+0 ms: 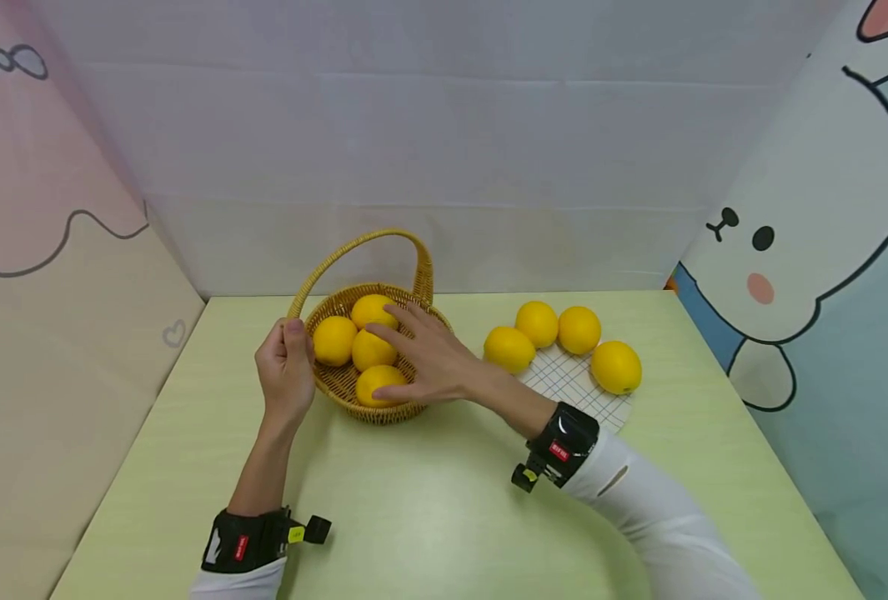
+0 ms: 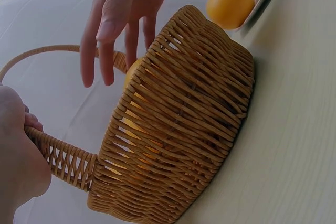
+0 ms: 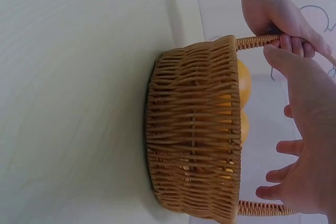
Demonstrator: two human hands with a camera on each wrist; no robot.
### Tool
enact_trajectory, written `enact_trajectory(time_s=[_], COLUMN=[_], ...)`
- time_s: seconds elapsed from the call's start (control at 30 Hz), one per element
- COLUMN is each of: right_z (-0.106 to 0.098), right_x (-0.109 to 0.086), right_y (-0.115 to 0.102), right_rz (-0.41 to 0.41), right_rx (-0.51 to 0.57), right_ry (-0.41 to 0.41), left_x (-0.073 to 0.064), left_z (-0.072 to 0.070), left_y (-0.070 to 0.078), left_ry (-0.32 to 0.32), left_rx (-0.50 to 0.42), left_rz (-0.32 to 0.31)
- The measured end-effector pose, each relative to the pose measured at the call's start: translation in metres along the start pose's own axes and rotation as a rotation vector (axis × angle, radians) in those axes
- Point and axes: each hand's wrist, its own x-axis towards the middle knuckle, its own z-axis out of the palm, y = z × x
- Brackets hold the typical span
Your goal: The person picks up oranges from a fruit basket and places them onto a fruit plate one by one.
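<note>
A woven wicker basket [image 1: 353, 407] with a tall arched handle [image 1: 368, 239] stands on the table and holds several yellow lemons [image 1: 334, 341]. My left hand [image 1: 286, 367] grips the left side of the handle, thumb upward; the left wrist view shows its fingers wrapped round the wicker. Over the basket's right half spreads my right hand [image 1: 432, 354], fingers apart and reaching above the lemons. In the right wrist view the right hand [image 3: 310, 135] hovers over the basket's opening with its fingers loosely spread and nothing in its grasp.
Right of the basket, a round plate with a grid pattern [image 1: 564, 383] lies on the pale table [image 1: 413, 517]. Several more lemons [image 1: 616, 367] sit on it and around its far rim. A white cloth wall [image 1: 444, 167] rises behind, with printed panels at both sides.
</note>
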Motion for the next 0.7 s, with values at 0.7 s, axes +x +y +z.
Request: enact_trajectory(time_s=[0.7], right_z=[0.015], right_x=[0.007], right_y=[-0.013], right_rz=[-0.065], right_rx=[0.097], right_ry=[-0.175], left_x=[0.0], left_z=[0.001], left_y=[0.001], left_ry=[0.016], left_rx=[0.02], left_rz=[0.009])
